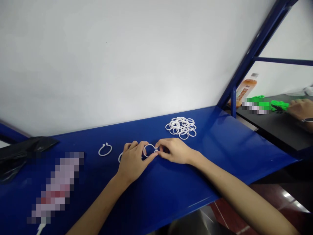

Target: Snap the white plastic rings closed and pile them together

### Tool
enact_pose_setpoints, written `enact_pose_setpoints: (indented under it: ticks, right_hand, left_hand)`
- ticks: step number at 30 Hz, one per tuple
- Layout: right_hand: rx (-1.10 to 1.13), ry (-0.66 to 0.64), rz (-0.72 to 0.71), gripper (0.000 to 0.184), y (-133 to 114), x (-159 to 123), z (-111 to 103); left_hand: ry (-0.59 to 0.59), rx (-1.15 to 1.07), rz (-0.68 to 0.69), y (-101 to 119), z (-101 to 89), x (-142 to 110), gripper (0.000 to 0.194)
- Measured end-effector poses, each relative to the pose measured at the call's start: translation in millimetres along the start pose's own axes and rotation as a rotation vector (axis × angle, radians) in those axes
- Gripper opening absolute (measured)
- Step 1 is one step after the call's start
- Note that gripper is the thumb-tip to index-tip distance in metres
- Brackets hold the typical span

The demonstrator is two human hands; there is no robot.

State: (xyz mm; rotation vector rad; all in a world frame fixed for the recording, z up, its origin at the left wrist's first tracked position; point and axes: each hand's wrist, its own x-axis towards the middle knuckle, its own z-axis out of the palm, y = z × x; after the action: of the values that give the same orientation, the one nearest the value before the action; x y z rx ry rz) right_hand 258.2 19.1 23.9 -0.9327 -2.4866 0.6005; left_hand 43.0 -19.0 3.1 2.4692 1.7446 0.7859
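Between both hands, above the blue tabletop, is a white plastic ring point(149, 144) with its knobbed ends on the right. My left hand point(133, 160) is closed on the ring's left and lower side, its thumb reaching to the ends. The thumb and forefinger of my right hand point(174, 150) pinch the ring at those ends. Another white ring point(119, 157) lies partly hidden behind my left hand. Farther left, a loose ring point(105, 154) rests on the table with a gap between its ball-tipped ends. A pile of white rings point(183, 127) sits beyond my right hand.
The blue table point(210, 163) meets a pale wall at the back. At left lie a black plastic bag point(29, 147) and a blurred-out packet point(57, 189). Past a blue frame post point(246, 62), a co-worker's hand point(302, 109) is near green pieces point(280, 105) and a bottle point(245, 89).
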Motion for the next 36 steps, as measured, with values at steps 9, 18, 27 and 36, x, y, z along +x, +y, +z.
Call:
enact_pose_setpoints:
  ticks: [9, 18, 27, 36]
  right_hand:
    - [0.017, 0.083, -0.027, 0.012, 8.9, 2.7, 2.9]
    - [0.263, 0.158, -0.083, 0.019, 2.5, 3.0, 5.7]
    - [0.121, 0.115, -0.128, 0.013, 4.3, 3.2, 6.5]
    - [0.09, 0.184, -0.08, 0.015, 11.3, 4.8, 5.1]
  left_hand:
    - [-0.004, -0.052, 0.018, -0.5, 6.0, -0.6, 0.037]
    - [-0.004, -0.047, -0.012, -1.0, 6.5, -0.9, 0.036]
    - [-0.075, -0.038, -0.009, 0.6, 9.3, -0.5, 0.031]
    - [-0.058, 0.026, 0.038, -3.1, 3.3, 0.2, 0.053]
